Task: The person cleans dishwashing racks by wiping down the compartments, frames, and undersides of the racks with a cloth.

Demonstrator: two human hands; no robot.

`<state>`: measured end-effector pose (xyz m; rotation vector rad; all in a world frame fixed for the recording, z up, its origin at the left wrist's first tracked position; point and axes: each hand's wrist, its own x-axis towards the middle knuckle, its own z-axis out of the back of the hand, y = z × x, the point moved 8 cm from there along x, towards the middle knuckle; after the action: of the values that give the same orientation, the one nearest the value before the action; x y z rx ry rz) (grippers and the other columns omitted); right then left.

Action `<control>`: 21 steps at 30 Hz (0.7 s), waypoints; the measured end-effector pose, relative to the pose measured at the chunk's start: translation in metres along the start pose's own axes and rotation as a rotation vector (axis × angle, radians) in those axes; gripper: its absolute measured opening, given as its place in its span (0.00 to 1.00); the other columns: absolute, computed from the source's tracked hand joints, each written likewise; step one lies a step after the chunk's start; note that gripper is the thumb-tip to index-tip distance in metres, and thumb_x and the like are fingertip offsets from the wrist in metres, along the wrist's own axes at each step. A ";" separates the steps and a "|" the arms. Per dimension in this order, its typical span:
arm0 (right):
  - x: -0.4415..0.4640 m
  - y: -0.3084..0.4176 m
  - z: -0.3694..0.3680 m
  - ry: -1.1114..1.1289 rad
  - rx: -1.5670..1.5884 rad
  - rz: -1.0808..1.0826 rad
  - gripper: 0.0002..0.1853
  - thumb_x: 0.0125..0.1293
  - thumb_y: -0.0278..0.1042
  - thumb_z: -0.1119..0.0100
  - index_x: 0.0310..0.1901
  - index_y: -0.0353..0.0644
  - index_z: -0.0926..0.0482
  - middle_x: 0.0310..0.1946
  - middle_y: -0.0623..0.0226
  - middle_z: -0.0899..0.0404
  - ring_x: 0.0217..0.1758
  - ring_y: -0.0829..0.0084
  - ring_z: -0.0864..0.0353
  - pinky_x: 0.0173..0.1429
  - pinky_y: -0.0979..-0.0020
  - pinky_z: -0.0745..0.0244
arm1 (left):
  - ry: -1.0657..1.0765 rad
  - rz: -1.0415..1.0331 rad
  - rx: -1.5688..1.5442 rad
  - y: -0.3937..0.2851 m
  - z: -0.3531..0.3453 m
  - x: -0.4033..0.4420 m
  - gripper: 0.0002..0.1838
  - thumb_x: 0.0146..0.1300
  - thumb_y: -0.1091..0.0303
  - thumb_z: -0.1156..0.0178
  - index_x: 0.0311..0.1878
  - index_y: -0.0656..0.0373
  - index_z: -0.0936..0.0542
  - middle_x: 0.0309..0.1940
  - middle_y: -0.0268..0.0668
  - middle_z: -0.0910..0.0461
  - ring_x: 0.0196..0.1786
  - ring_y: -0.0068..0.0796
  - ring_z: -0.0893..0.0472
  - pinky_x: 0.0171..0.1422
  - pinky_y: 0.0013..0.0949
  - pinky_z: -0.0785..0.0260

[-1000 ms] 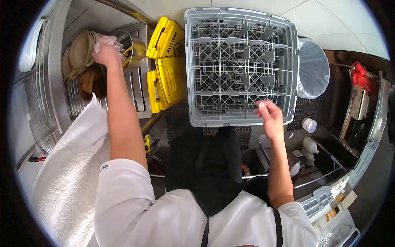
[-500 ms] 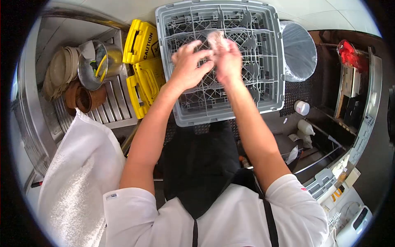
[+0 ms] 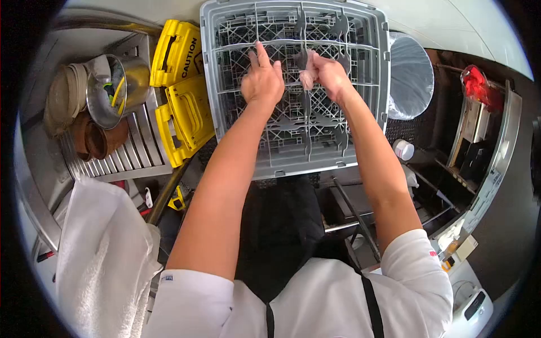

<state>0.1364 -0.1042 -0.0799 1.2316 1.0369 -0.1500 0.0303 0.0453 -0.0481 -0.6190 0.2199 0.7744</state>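
A grey plastic dish rack [image 3: 366, 163] with a grid of dividers fills the top middle of the view. My left hand [image 3: 263, 84] rests over its left half, fingers apart, with the index finger stretched out at a divider crossing. Nothing shows in that hand, though some of its fingers are partly hidden. My right hand [image 3: 333, 78] is closed in a pinch on a small crumpled piece of clear plastic film [image 3: 307, 74]. The film hangs over the central divider; whether it touches the rack I cannot tell.
A yellow caution sign [image 3: 189, 115] leans left of the rack. Beyond it, a metal pot [image 3: 132, 84], brown bowls [image 3: 110, 142] and stacked plates [image 3: 59, 101] sit on a slatted steel shelf. A plastic-lined bin [image 3: 410, 73] stands right. A white towel [image 3: 101, 242] hangs lower left.
My hands, close together before, have moved apart. The left now points at a divider on the left; the right has shifted right with the film. The view has shifted slightly.
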 end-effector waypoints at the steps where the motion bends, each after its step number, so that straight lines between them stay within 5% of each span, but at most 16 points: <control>1: 0.004 -0.002 -0.003 0.035 0.145 -0.061 0.25 0.79 0.48 0.62 0.45 0.36 0.19 0.30 0.63 0.22 0.28 0.71 0.22 0.29 0.67 0.28 | -0.043 -0.008 0.010 0.001 -0.002 0.004 0.40 0.73 0.50 0.52 0.79 0.60 0.55 0.74 0.54 0.41 0.61 0.50 0.22 0.56 0.47 0.24; 4: 0.051 -0.024 -0.002 0.049 0.151 -0.194 0.25 0.80 0.50 0.64 0.45 0.41 0.19 0.29 0.65 0.22 0.28 0.71 0.24 0.33 0.65 0.27 | -0.099 -0.019 0.026 0.003 -0.008 0.007 0.39 0.74 0.51 0.54 0.80 0.58 0.56 0.73 0.47 0.37 0.57 0.48 0.20 0.51 0.47 0.23; 7: 0.081 -0.029 -0.012 -0.153 0.220 -0.177 0.27 0.80 0.52 0.64 0.45 0.38 0.19 0.19 0.62 0.22 0.22 0.69 0.24 0.25 0.65 0.30 | -0.032 0.009 0.059 -0.001 -0.004 0.007 0.39 0.74 0.51 0.54 0.80 0.58 0.55 0.74 0.47 0.38 0.58 0.48 0.20 0.51 0.47 0.23; 9: 0.005 0.018 -0.014 -0.032 -0.203 -0.221 0.27 0.80 0.50 0.64 0.44 0.34 0.19 0.14 0.58 0.25 0.23 0.69 0.23 0.29 0.63 0.29 | -0.080 -0.023 0.060 -0.001 -0.006 0.007 0.39 0.74 0.52 0.54 0.80 0.57 0.56 0.73 0.48 0.38 0.59 0.48 0.21 0.52 0.47 0.23; 13: -0.002 0.001 -0.010 -0.089 0.101 -0.042 0.20 0.76 0.38 0.60 0.40 0.34 0.19 0.11 0.67 0.33 0.27 0.72 0.22 0.28 0.66 0.30 | -0.047 -0.012 0.044 0.000 -0.008 0.007 0.40 0.73 0.53 0.54 0.81 0.55 0.57 0.73 0.49 0.38 0.59 0.49 0.21 0.53 0.48 0.23; 16: 0.067 -0.043 0.006 -0.101 0.103 -0.187 0.18 0.74 0.42 0.50 0.35 0.35 0.21 0.15 0.64 0.27 0.22 0.66 0.24 0.33 0.63 0.27 | -0.047 -0.009 0.049 -0.003 -0.005 0.008 0.40 0.72 0.54 0.53 0.81 0.54 0.58 0.74 0.48 0.40 0.59 0.50 0.21 0.52 0.48 0.22; 21: 0.062 -0.035 0.000 0.083 -0.033 -0.388 0.13 0.73 0.36 0.48 0.42 0.34 0.19 0.28 0.59 0.20 0.28 0.66 0.21 0.35 0.61 0.23 | -0.073 -0.040 0.002 0.001 -0.005 0.005 0.40 0.72 0.55 0.51 0.81 0.54 0.57 0.73 0.51 0.39 0.58 0.51 0.20 0.52 0.48 0.22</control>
<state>0.1503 -0.0919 -0.1485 1.0028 1.3398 -0.3825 0.0333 0.0460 -0.0551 -0.5903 0.1415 0.7568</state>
